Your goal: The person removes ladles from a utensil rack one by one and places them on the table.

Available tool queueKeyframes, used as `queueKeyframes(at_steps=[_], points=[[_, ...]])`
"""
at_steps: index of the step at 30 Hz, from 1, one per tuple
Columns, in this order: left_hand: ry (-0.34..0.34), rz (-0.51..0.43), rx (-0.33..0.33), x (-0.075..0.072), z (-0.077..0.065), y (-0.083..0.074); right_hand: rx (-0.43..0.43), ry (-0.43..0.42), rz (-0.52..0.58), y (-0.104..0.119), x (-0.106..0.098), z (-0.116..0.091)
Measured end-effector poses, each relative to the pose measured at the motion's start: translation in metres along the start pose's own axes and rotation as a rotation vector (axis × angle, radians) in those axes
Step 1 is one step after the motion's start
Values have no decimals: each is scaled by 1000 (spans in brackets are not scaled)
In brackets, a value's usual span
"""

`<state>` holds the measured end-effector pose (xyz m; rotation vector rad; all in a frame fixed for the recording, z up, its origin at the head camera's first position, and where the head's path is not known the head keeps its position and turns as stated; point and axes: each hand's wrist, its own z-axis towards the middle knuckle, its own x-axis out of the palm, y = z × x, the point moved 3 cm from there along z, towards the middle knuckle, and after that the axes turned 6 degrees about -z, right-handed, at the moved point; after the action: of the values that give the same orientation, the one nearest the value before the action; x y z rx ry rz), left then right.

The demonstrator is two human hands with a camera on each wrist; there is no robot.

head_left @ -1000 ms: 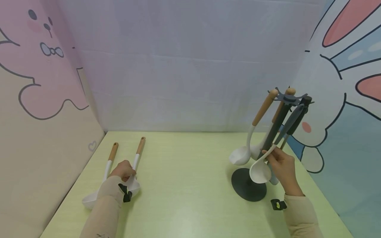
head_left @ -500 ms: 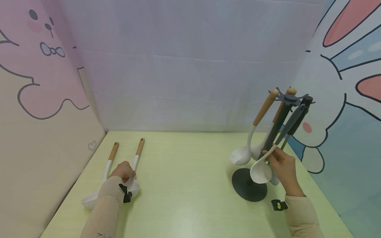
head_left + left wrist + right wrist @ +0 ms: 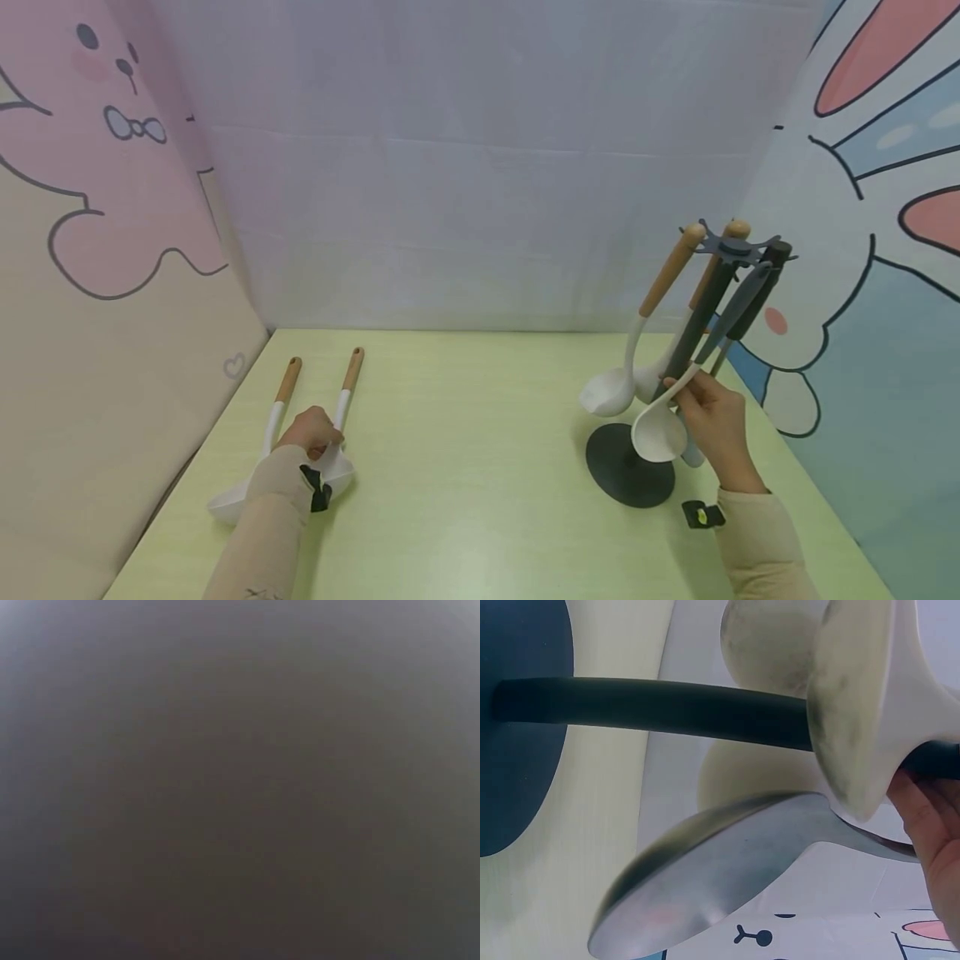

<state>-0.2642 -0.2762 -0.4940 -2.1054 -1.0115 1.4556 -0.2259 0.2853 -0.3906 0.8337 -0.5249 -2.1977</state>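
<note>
At the left of the head view, my left hand (image 3: 309,432) holds the white neck of a wooden-handled ladle (image 3: 340,473) lying on the table. Its palm side is hidden, and the left wrist view is only a dark blur. Just left lies a second wooden-handled white ladle (image 3: 288,382), partly behind the sleeve. On the right, my right hand (image 3: 714,418) pinches the neck of a white ladle with a grey handle (image 3: 658,433), which hangs at the black utensil stand (image 3: 628,468). That ladle's bowl (image 3: 851,712) fills the upper right of the right wrist view.
More utensils hang round the stand: a wooden-handled ladle (image 3: 607,393), another wooden-handled one behind, and a black-handled utensil (image 3: 759,292). A metal spoon (image 3: 705,877) shows below the stand's pole (image 3: 682,709) in the right wrist view. Cloth walls bound the pale table (image 3: 465,433).
</note>
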Motion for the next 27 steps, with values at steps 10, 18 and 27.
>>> queueKeyframes(at_steps=[10, 18, 27], points=[[-1, 20, 0, 1, 0, 2, 11, 21, -47, 2, 0, 2], [-8, 40, 8, 0, -2, 0, -21, 29, -66, 2, -2, 3], [-15, 38, 2, 0, -2, 0, 6, 64, -17, 1, -4, 4]])
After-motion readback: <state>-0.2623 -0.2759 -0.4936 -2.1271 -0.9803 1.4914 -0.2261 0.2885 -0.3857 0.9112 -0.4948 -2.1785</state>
